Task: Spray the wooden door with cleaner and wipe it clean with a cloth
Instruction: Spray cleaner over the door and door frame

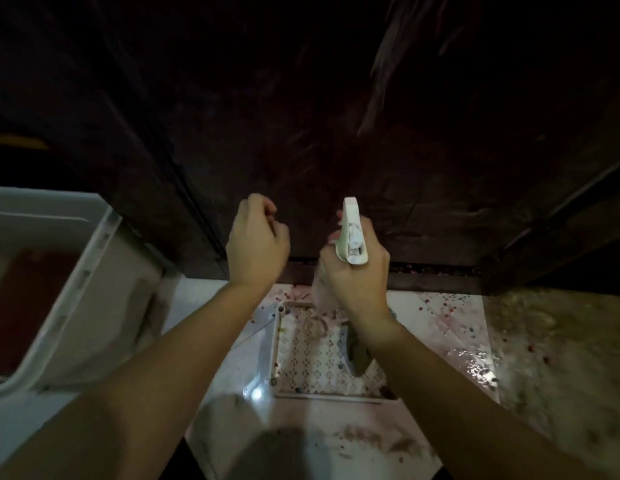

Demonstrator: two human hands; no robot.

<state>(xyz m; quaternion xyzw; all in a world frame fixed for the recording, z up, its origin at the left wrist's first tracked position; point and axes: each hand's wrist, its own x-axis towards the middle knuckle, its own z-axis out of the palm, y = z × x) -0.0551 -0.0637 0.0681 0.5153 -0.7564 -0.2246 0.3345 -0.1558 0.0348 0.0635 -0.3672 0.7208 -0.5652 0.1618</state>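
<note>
The dark wooden door (319, 116) fills the upper part of the view, with pale streaks at its upper right. My right hand (357, 271) grips a white spray bottle (352, 233) by its neck, nozzle pointing at the door's lower part. The bottle's body is mostly hidden under my hand. My left hand (256, 244) hovers beside it, close to the door, fingers curled with nothing visible in them. No cloth shows clearly.
A white appliance or bin with a red inside (52, 289) stands at the left. Below my hands a white patterned tray (322, 358) lies on the wet, speckled tiled floor (450, 327). A rough stone strip (561, 358) runs along the right.
</note>
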